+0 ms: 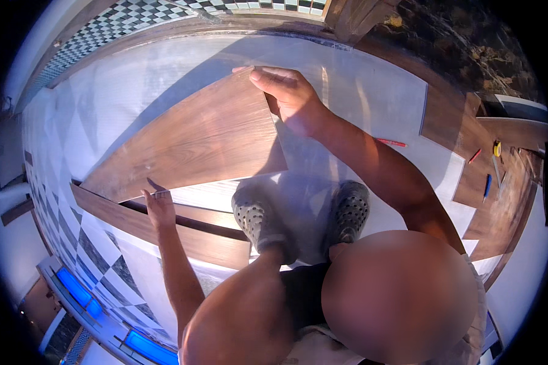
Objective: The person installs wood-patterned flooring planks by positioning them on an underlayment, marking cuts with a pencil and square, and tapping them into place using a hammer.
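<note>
A wide brown wood-grain floor plank [195, 137] is held up at a tilt in front of me, over the pale sheeting. My right hand [289, 97] grips its far right corner, with the thumb on the face side and some fingers hidden behind. At the plank's near left edge, my left hand [159, 208] holds the rim; a finger shows on its face and the rest are partly hidden. More wood-grain planks [213, 246] lie beneath, close to my left forearm.
My feet in grey clogs [256, 216] stand on white underlay sheeting [371, 79]. Laid planks [447, 131] form a stepped edge at the right, bearing a yellow tape measure [497, 149], a blue-handled tool [488, 187] and a red pencil-like stick [474, 156]. Another red stick [391, 143] rests on the underlay.
</note>
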{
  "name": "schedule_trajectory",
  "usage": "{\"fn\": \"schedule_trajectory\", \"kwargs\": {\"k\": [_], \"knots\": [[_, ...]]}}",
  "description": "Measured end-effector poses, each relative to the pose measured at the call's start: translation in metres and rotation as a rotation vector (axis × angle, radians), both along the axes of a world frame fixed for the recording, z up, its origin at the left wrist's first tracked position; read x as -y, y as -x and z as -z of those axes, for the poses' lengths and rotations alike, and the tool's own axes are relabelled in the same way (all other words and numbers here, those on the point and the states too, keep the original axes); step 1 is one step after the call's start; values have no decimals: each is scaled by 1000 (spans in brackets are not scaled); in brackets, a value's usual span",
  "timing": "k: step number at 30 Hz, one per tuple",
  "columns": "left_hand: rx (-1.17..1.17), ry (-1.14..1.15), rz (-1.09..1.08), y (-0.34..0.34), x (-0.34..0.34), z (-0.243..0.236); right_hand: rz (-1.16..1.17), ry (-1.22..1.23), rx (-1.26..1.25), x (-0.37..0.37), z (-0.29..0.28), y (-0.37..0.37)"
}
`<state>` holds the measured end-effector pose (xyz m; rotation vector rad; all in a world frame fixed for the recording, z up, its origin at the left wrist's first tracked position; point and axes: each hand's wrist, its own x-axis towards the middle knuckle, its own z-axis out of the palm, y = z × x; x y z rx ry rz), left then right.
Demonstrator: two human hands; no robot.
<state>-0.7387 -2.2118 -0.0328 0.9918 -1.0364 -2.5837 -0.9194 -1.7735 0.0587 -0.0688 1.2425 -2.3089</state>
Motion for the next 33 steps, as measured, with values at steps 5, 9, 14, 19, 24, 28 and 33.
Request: {"fn": "schedule_trajectory", "kwargs": {"k": [5, 9, 14, 19, 24, 28, 33], "knots": [[-45, -32, -383, 10, 40, 37, -1, -243, -160, 4, -12, 0], [-104, 25, -325, 24, 4, 18, 3, -408, -180, -12, -22, -21], [-183, -76, -396, 25, 11, 5, -229, -523, -86, -31, -39, -57], [-345, -50, -204, 20, 26, -3, -249, -428, -158, -39, -52, -61], [-612, -308, -1, 26, 15, -11, -188, -286, -228, -53, -61, -49], [-671, -365, 80, 32, 1, -15, -139, -361, -311, -68, -65, -47], [-622, -395, 56, 44, -25, -21, -102, -430, -293, -98, -73, -49]]}}
